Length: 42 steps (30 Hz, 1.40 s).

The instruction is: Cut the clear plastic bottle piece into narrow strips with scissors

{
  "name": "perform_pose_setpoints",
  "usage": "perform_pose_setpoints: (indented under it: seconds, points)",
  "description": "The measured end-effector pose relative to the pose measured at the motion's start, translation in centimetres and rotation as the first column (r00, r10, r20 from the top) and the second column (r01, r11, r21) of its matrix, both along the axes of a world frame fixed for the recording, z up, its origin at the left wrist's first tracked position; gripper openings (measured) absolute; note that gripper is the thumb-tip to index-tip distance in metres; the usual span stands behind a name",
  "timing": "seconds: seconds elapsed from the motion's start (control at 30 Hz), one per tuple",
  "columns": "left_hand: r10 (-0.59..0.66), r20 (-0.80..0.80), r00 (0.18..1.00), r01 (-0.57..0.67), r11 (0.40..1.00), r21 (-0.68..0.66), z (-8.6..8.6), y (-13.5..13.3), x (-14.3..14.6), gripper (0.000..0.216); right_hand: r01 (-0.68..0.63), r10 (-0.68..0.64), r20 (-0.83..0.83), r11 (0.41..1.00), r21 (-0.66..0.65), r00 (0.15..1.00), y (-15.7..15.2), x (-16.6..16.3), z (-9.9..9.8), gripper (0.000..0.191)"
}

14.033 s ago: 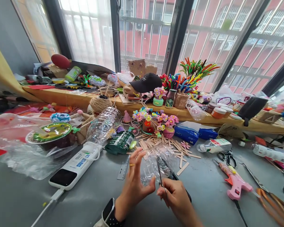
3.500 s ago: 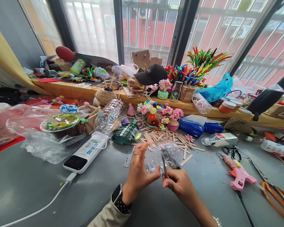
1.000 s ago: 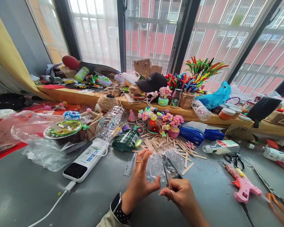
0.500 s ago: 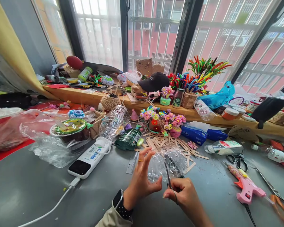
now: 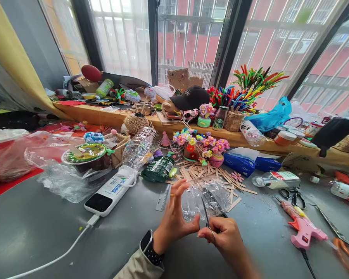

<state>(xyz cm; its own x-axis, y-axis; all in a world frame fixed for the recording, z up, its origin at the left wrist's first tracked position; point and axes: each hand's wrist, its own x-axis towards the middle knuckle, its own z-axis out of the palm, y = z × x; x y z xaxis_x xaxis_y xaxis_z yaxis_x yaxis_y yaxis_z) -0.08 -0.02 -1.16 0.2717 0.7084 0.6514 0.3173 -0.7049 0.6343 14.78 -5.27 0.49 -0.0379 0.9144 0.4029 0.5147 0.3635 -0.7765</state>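
Observation:
My left hand (image 5: pixel 174 217), with a ring and a dark watch, curves around the left end of a clear ribbed plastic bottle piece (image 5: pixel 192 199). Its fingertips are at the upper edge and its thumb at the lower one. My right hand (image 5: pixel 225 236) grips small metal scissors (image 5: pixel 206 215), whose blades point up in front of the plastic. Whether the blades touch it I cannot tell. A dark, long tool (image 5: pixel 213 199) shows through or behind the plastic. Wooden craft sticks (image 5: pixel 203 169) lie in a loose pile just beyond.
To the right lie a pink glue gun (image 5: pixel 305 224), black-handled scissors (image 5: pixel 293 196), orange-handled scissors (image 5: pixel 341 240) and a clear bottle (image 5: pixel 276 181). A white power bank (image 5: pixel 112 192) with its cable, a ruler (image 5: pixel 162 197) and a green cut bottle (image 5: pixel 158 169) are on the left.
The scissors and my right hand have shifted very slightly left. My left hand keeps its pose by the plastic. The whole view has moved a little.

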Motion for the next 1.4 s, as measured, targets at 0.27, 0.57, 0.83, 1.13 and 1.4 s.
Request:
perform_pose_setpoints:
  seconds: [0.27, 0.57, 0.83, 1.13, 1.4]
  points:
    - [-0.014, 0.019, 1.000, 0.013, 1.000, 0.021, -0.43, 0.01, 0.20, 0.080, 0.013, -0.014, -0.009, 0.997, -0.076, 1.000, -0.14, 0.11, 0.64, 0.068]
    - [-0.008, -0.063, 0.998, 0.008, 1.000, 0.001, -0.09, -0.07, -0.04, 0.082, -0.056, 0.060, 0.005, 0.953, -0.299, 0.998, 0.00, 0.66, 0.42, 0.070]
    - [0.004, -0.014, 1.000, -0.004, 1.000, 0.007, -0.38, -0.25, 0.27, 0.081, -0.108, 0.119, 0.010, 0.931, -0.349, 0.993, -0.20, 0.48, 0.80, 0.070]
    - [0.062, -0.039, 0.997, -0.062, 0.998, 0.008, -0.21, -0.21, 0.26, 0.078, -0.164, 0.172, -0.011, 0.917, -0.363, 0.985, -0.04, 0.88, 0.21, 0.072]
    - [0.038, -0.020, 0.999, -0.038, 0.999, 0.003, -0.16, -0.20, 0.31, 0.078, -0.183, 0.165, -0.079, 0.919, -0.350, 0.983, 0.01, 0.87, 0.06, 0.075]
